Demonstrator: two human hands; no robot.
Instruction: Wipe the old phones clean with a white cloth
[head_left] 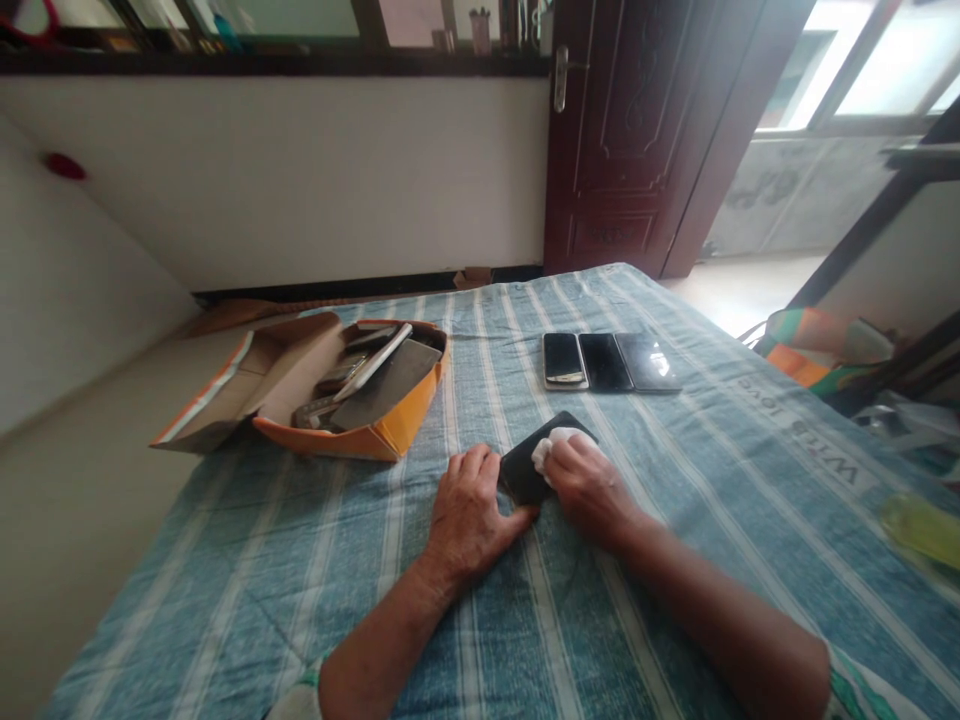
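A dark smartphone (529,465) lies tilted at an angle on the striped blue bed cover (480,600). My left hand (469,510) grips its near left end, thumb along the lower edge and fingers at the upper one. In my right hand (589,485) is a crumpled white tissue (555,440), pressed on the phone's right part and covering some of it. Beyond the hands, three more phones lie side by side: a white-edged phone (564,360), a black phone (604,362) and a glossy grey phone (646,362) that reflects light.
At the left stands an open orange cardboard box (409,415) with several phones and other items inside, its lid folded back. A yellow-green object (922,530) lies at the right edge. Behind the bed are a white wall (360,180) and a dark red door (622,130).
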